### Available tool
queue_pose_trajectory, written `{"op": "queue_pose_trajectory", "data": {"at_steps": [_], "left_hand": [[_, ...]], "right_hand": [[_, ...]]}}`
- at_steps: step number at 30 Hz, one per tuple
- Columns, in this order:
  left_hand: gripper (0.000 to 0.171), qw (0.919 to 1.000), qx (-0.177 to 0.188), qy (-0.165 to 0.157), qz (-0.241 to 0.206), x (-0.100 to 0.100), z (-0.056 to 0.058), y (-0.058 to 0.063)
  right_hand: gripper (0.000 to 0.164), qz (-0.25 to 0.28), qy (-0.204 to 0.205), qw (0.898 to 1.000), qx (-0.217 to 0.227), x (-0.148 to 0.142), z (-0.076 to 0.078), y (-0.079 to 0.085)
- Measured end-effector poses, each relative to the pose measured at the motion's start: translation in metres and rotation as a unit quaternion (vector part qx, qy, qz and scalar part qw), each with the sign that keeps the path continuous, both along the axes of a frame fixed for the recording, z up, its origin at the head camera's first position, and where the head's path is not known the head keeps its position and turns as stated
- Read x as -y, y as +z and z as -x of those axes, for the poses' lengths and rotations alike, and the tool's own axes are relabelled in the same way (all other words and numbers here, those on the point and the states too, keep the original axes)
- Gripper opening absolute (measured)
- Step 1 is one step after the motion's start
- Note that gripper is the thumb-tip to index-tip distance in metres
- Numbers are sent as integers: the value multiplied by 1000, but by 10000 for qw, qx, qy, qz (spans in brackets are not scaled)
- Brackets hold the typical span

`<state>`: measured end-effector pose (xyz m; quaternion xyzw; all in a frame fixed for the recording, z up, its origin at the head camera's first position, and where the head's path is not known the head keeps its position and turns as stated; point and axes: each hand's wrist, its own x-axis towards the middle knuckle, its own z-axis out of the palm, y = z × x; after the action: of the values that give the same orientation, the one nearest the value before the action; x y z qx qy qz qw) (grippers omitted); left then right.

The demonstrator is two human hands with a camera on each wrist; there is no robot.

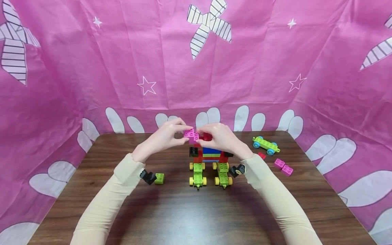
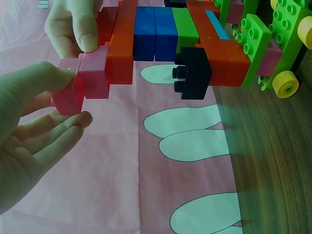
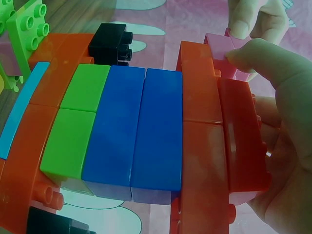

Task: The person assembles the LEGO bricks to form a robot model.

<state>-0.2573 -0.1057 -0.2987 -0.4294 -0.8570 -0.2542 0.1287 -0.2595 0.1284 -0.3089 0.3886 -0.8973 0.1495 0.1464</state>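
Observation:
In front of me stands a toy-brick figure with a blue middle [image 1: 211, 150], orange bricks [image 3: 200, 87] and two lime wheeled bases [image 1: 197, 177] with yellow wheels. At its upper left, my left hand [image 1: 166, 135] pinches a pink brick [image 2: 68, 95] between thumb and fingers. That brick meets a second pink brick [image 2: 95, 73], fixed beside the top orange brick. My right hand [image 1: 218, 134] grips this second one, its thumb [image 3: 258, 53] on the pink; its other fingers pass behind a red brick [image 3: 243, 141]. A black brick [image 2: 195, 73] juts from the figure's side.
A lime brick [image 1: 159, 178] lies on the wooden table [image 1: 183, 211] near my left wrist. At the right are a lime wheeled base with blue wheels [image 1: 265, 145], a small red brick [image 1: 261, 155] and pink bricks [image 1: 283, 166]. Pink cloth [image 1: 245, 85] hangs behind.

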Motion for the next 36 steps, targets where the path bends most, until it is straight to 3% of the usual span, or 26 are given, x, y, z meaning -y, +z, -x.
{"op": "queue_pose_trajectory", "data": {"at_steps": [16,25,36], "left_hand": [[35,9999,-119,-56,49,-1,3,1],[34,9999,89,18,107,0,2,-1],[37,9999,-134,-49,86,0,1,-3]], "right_hand": [[28,-14,-22,9999,-140,-1,2,-1],[27,22,-37,10000,33,-1,1,-1],[29,48,-37,9999,134,-2,0,-2]]}}
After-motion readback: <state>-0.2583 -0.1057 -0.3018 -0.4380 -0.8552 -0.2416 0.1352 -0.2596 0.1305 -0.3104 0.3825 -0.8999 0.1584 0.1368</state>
